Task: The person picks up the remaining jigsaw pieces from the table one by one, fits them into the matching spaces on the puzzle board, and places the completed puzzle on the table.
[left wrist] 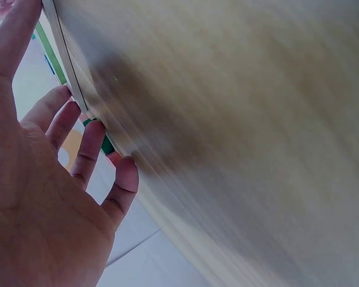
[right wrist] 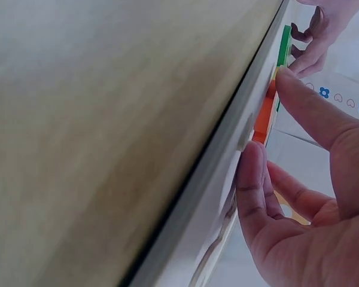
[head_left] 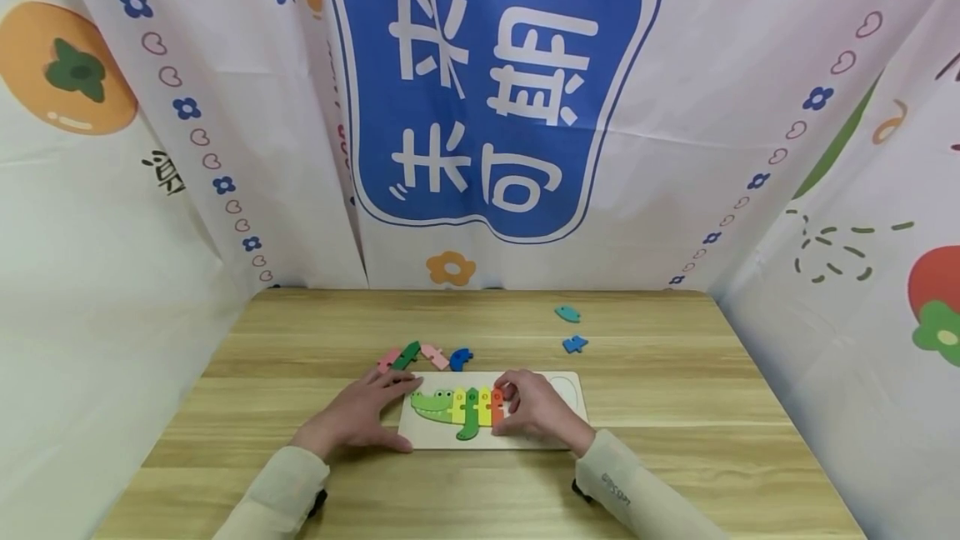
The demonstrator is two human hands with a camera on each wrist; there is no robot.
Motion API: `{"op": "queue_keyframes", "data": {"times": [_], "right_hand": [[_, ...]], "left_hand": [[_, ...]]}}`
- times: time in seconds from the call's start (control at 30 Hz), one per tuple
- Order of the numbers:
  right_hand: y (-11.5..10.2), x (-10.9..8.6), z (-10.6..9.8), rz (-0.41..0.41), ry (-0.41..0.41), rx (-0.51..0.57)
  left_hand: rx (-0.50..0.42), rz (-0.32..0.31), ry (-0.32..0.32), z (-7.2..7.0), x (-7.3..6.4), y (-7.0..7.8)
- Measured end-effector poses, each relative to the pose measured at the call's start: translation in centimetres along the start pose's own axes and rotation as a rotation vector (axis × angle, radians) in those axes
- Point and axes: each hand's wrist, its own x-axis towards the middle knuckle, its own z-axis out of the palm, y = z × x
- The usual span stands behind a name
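Observation:
A pale wooden puzzle board [head_left: 442, 440] lies on the table, carrying a crocodile picture. The green crocodile head [head_left: 432, 407] is at its left, followed by a yellow piece, a green piece [head_left: 470, 419] with a leg and another yellow piece. My right hand [head_left: 536, 407] pinches an orange puzzle piece [head_left: 497, 411] beside them; in the right wrist view the orange piece [right wrist: 264, 119] shows between thumb and fingers. My left hand [head_left: 360, 415] spreads across the board's left end, thumb at the near edge, fingertips by the far corner. Those fingers [left wrist: 88, 149] look only slightly bent.
Behind the board lie loose pieces: a dark green one [head_left: 406, 355], a pink one [head_left: 434, 356], a second pink one [head_left: 387, 359] and a dark blue one [head_left: 461, 358]. Farther right are a blue piece [head_left: 575, 344] and a teal piece [head_left: 567, 314]. Printed cloth surrounds the wooden table [head_left: 675, 407].

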Motion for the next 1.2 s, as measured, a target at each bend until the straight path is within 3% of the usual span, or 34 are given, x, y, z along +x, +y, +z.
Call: {"op": "queue_keyframes", "data": {"times": [0.27, 0.6, 0.93, 1.2], "right_hand": [[0.7, -0.3, -1.2, -0.028, 0.025, -0.041], [2.9, -2.8, -3.9, -0.069, 0.145, -0.221], [4.9, -3.9, -5.1, -0.01, 0.086, -0.209], [5.7, -4.3, -5.5, -0.061, 0.024, -0.227]], "left_hand": [[-0.018, -0.036, -0.011, 0.0, -0.3, 0.1], [-0.034, -0.018, -0.015, 0.6, -0.2, 0.3], [-0.037, -0.051, -0.012, 0.0, -0.4, 0.4], [-0.023, -0.024, -0.005, -0.2, -0.3, 0.4]]}}
